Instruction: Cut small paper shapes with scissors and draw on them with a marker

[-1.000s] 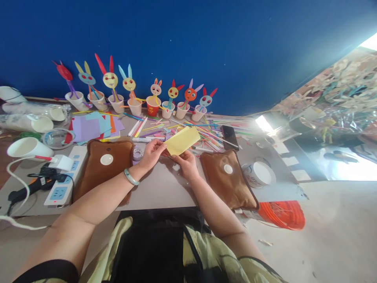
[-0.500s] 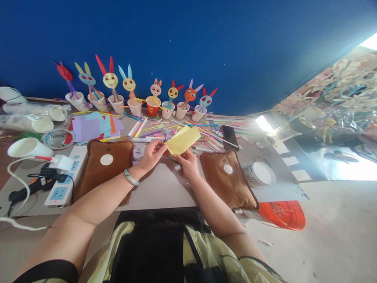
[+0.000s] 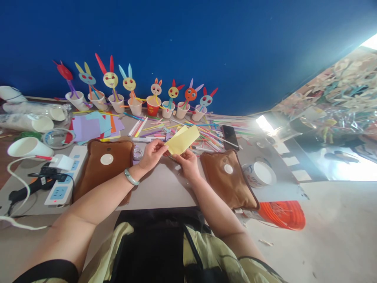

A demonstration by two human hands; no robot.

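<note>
A yellow piece of paper point(image 3: 183, 140), apparently folded, is held above the table in both hands. My left hand point(image 3: 153, 154) pinches its lower left corner between thumb and fingers. My right hand point(image 3: 187, 162) grips the lower edge, thumb on top and the other fingers mostly hidden beneath. Just behind the paper lie scattered colored sticks and pens point(image 3: 207, 137). A roll of tape point(image 3: 138, 153) is beside my left hand.
Paper cups with rabbit-faced figures point(image 3: 134, 106) line the blue wall. Brown pouches point(image 3: 98, 173) point(image 3: 226, 179) flank my arms. Colored paper point(image 3: 85, 127), a power strip point(image 3: 63, 182) and a white cup point(image 3: 29, 147) are left; a phone point(image 3: 229, 136), bowl point(image 3: 260, 174) and orange basket point(image 3: 290, 215) are right.
The yellow paper has tilted very slightly in my hands. Both hands keep their hold on it in nearly the same place.
</note>
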